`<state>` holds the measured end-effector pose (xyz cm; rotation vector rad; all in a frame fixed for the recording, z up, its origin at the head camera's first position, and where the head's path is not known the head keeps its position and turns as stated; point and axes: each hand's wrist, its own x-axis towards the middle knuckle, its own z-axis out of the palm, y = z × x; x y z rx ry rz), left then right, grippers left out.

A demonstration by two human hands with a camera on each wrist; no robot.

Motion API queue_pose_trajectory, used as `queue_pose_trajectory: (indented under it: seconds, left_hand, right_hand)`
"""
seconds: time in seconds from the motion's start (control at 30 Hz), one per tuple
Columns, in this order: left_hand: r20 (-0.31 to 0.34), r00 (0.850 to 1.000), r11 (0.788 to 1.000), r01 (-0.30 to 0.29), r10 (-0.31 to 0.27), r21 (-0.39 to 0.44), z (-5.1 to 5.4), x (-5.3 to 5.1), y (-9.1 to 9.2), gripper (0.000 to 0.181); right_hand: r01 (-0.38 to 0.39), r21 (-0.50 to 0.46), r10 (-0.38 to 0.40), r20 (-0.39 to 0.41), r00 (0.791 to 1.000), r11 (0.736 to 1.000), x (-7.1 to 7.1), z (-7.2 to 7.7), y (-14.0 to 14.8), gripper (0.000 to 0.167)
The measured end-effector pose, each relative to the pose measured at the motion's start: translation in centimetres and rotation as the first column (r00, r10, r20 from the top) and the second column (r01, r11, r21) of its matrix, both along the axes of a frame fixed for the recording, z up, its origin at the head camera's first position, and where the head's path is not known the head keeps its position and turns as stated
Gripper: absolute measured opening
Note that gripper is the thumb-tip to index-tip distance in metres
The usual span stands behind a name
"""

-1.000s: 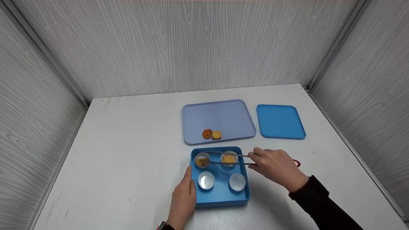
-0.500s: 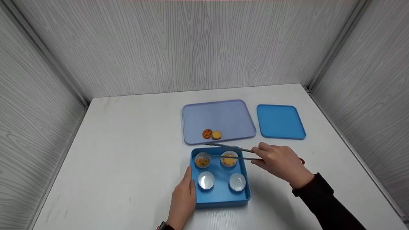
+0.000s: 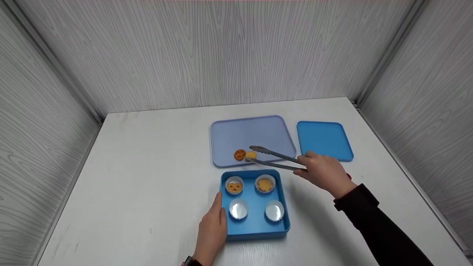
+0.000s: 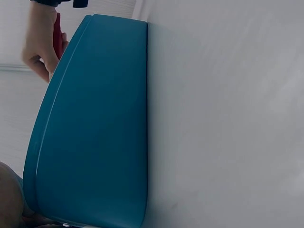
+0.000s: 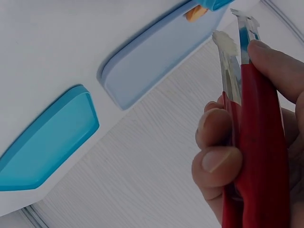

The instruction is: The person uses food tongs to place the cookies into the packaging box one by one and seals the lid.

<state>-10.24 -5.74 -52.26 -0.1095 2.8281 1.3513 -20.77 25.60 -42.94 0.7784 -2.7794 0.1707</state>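
Note:
My right hand point(image 3: 327, 174) grips a pair of metal tongs point(image 3: 281, 165) with red handles. Their tips are apart over the front of the lavender tray point(image 3: 251, 133), close to a yellow round cookie point(image 3: 251, 154). Touching that cookie is a brown pretzel-like piece point(image 3: 239, 154). My left hand point(image 3: 212, 227) rests along the left wall of a blue box point(image 3: 255, 201), fingers fairly straight. Inside, a face-marked cookie point(image 3: 234, 188) sits in the back left paper cup, and a yellow cookie point(image 3: 265, 185) in the back right one. Both front cups point(image 3: 238, 209) hold nothing.
A flat blue tray or lid point(image 3: 325, 140) lies right of the lavender tray, partly behind my right hand. Grey wood-grain panels point(image 3: 229, 55) enclose the white table point(image 3: 147, 177) at the back and sides.
The tongs have let go of the face-marked cookie in the back left cup. My right hand has carried them up and back to the lavender tray. My left hand has stayed put.

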Motion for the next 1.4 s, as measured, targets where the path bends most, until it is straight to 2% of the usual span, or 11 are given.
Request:
queue_pose_trajectory:
  seconds: [0.3,0.5,0.6,0.87,1.1,1.27,1.4]
  left_hand:
    - [0.001,1.0,1.0,-0.003,0.003,-0.003,0.0,0.0,0.1,0.05]
    - [-0.017,1.0,1.0,0.003,-0.003,-0.004,-0.1,0.0,0.0,0.05]
    - [-0.002,1.0,1.0,0.006,-0.006,-0.003,-0.1,0.0,0.0,0.05]
    - [0.016,1.0,1.0,0.004,-0.004,-0.001,0.1,0.0,0.0,0.051]
    - [0.007,1.0,1.0,0.003,-0.003,0.0,0.1,-0.1,0.0,0.05]
    - [0.008,1.0,1.0,0.004,-0.004,0.004,0.1,0.0,0.0,0.051]
    - [-0.016,1.0,1.0,0.005,-0.005,0.002,-0.1,0.1,-0.1,0.05]
  right_hand:
    - [0.058,0.03,-0.062,0.142,0.988,0.998,-2.0,0.3,-0.9,0.022]
    - [0.079,0.062,-0.09,0.192,0.977,0.995,-2.7,0.4,-1.6,0.023]
    - [0.083,0.075,-0.096,0.205,0.974,0.994,-3.0,0.4,-1.7,0.022]
    - [0.081,0.077,-0.096,0.221,0.97,0.994,-3.2,0.4,-1.7,0.02]
    - [0.092,0.064,-0.105,0.23,0.968,0.994,-3.4,0.1,-1.5,0.019]
    - [0.09,0.054,-0.099,0.207,0.973,0.994,-3.4,-0.2,-1.2,0.019]
    - [0.076,0.048,-0.083,0.161,0.983,0.996,-3.1,-0.5,-0.8,0.019]
